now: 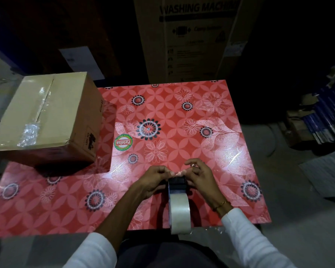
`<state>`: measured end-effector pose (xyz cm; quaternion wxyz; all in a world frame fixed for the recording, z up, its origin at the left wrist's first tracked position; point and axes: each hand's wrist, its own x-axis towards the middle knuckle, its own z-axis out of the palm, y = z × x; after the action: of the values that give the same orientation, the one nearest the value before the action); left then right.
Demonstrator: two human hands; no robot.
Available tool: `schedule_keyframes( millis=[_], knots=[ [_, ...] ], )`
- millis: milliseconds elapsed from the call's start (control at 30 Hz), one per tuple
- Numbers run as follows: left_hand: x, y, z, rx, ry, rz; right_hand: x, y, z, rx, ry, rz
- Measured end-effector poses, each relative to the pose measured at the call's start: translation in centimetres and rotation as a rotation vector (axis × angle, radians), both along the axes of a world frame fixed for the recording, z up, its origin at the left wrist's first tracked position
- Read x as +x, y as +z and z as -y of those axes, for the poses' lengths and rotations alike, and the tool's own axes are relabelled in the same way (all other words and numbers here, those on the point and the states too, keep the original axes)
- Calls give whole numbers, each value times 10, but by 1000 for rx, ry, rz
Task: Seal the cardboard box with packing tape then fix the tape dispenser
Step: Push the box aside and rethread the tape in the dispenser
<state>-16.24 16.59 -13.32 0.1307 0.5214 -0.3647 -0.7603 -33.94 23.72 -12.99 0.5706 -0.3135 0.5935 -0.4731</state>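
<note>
A brown cardboard box [46, 118] stands at the table's left rear, flaps closed, with clear tape along its top seam and a crumpled tape end near its front edge. At the near middle of the table a black tape dispenser [177, 185] with a roll of clear tape [179, 213] is held between both hands. My left hand [155, 179] and my right hand [199, 176] pinch the loose tape end [179, 173] at the dispenser's front.
The red floral table [182, 120] carries a round green sticker [123, 143]. A tall washing machine carton [193, 37] stands behind the table. Stacked blue items [325, 117] lie on the floor to the right.
</note>
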Motion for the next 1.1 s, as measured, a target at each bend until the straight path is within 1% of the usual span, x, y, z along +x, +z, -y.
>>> schedule_keyframes(
  millis=[133,167,267,300,500,700,833,967,1100],
  knots=[
    [-6,4,-1,-25,6,-4,8,-2,-6,13,-64,67],
    [-7,4,-1,-29,7,-2,9,-3,-7,23,-90,98],
    [-4,3,-1,-30,26,-13,4,-4,-8,61,-142,271],
    [-3,3,-1,-30,29,-21,2,-4,-6,74,-130,276],
    [-2,6,-4,-44,4,-43,-2,1,7,129,66,39],
    [2,4,-5,-51,4,-61,-3,8,13,109,229,3],
    [3,2,-5,-60,-11,-23,-3,7,13,75,228,-27],
    [1,-1,-6,-61,-23,-45,-4,6,12,53,218,-81],
    [-2,-2,-7,-134,-65,-50,-3,3,12,66,227,-140]
  ],
)
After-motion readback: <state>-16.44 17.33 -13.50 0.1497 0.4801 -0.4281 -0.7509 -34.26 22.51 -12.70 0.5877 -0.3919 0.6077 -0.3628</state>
